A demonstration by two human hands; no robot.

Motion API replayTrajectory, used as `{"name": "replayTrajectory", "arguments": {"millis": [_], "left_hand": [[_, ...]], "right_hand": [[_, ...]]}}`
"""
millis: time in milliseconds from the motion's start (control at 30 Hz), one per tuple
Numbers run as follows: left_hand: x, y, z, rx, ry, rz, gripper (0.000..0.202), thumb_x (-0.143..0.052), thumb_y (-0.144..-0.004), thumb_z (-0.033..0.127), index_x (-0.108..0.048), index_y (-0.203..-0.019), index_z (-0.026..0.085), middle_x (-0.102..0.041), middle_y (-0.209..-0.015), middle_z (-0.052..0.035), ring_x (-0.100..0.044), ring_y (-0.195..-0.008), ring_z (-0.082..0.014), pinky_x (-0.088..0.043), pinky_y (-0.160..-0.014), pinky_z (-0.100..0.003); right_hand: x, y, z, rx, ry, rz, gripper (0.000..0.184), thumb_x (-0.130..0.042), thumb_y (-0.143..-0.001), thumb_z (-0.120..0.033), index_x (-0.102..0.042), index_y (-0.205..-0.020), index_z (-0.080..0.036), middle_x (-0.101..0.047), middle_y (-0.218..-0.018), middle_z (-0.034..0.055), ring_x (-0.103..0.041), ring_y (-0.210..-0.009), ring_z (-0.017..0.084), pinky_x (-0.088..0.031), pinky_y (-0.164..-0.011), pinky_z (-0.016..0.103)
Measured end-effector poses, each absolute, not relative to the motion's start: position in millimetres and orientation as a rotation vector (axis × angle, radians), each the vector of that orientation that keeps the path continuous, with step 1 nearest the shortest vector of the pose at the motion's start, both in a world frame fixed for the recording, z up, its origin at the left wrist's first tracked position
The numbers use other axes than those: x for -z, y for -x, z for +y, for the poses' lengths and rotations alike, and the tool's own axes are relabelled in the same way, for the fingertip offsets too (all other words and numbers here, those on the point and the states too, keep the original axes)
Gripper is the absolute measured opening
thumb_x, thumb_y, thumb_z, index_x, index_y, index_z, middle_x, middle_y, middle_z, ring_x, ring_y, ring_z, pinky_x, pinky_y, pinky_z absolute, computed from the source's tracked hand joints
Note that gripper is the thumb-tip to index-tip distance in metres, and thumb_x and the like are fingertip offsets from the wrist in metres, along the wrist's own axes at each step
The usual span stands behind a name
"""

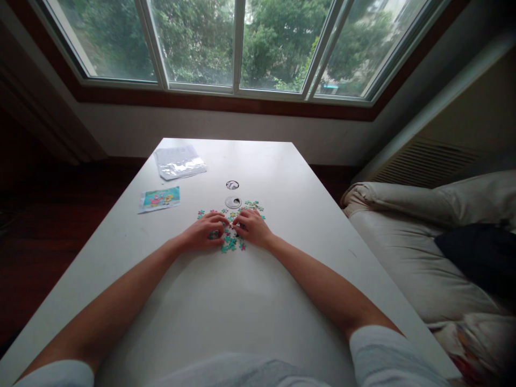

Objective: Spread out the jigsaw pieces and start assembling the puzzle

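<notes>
A loose cluster of small jigsaw puzzle pieces [229,243], mostly teal with some pink and yellow, lies on the white table [226,301]. Over the left side of the cluster, my left hand [206,230] rests palm down with fingers bent. Its thumb stands apart from the fingers, and pieces show in the gap. From the right, my right hand [253,227] reaches in, thumb and fingertips drawn close around what looks like a puzzle piece, mostly hidden. The fingertips of both hands nearly meet. More pieces lie just beyond my right hand.
Two round black-and-white discs [233,202] lie beyond the pieces. A picture card [160,199] with cartoon figures and a clear plastic bag [180,162] lie at the left. A cream sofa [395,242] stands right of the table; a window [237,48] is ahead.
</notes>
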State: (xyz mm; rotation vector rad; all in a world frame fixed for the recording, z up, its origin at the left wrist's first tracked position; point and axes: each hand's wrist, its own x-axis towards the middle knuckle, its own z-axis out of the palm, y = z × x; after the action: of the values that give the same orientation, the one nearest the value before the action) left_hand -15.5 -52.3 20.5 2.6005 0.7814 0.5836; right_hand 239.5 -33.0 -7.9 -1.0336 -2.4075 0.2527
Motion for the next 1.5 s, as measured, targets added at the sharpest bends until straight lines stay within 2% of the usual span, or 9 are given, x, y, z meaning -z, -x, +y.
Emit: {"name": "replayTrajectory", "arguments": {"millis": [267,467,1500], "left_hand": [[-23.4,15.4,-53.6,-0.569,-2.59,0.791,0.013,-0.068,-0.088,0.032,-0.062,-0.082,0.022,-0.064,-0.13,-0.0059,-0.051,-0.131,-0.026,-0.036,-0.118,-0.044],[-27.6,15.0,-54.7,-0.56,-2.597,0.78,0.009,-0.063,-0.091,0.032,-0.063,-0.089,0.023,-0.064,-0.13,-0.0068,-0.054,-0.127,-0.0253,-0.034,-0.119,-0.045],[-26.8,14.2,-55.6,-0.564,-2.585,0.799,0.007,-0.061,-0.092,0.03,-0.064,-0.09,0.024,-0.065,-0.13,-0.0062,-0.056,-0.123,-0.0251,-0.034,-0.118,-0.045]], "right_hand": [[6.9,-239.1,-34.0,-0.258,1.037,-2.403,0.014,-0.064,-0.095,-0.036,-0.071,-0.097,-0.024,-0.062,-0.098,0.0055,-0.053,-0.1,0.022,-0.035,-0.096,0.037],[5.5,-239.1,-34.7,-0.256,1.042,-2.408,0.015,-0.063,-0.096,-0.036,-0.072,-0.097,-0.024,-0.063,-0.099,0.0052,-0.053,-0.1,0.021,-0.034,-0.096,0.037],[8.0,-239.3,-33.2,-0.259,1.034,-2.4,0.013,-0.065,-0.094,-0.035,-0.072,-0.097,-0.024,-0.063,-0.098,0.0052,-0.053,-0.1,0.022,-0.035,-0.096,0.037]]}}
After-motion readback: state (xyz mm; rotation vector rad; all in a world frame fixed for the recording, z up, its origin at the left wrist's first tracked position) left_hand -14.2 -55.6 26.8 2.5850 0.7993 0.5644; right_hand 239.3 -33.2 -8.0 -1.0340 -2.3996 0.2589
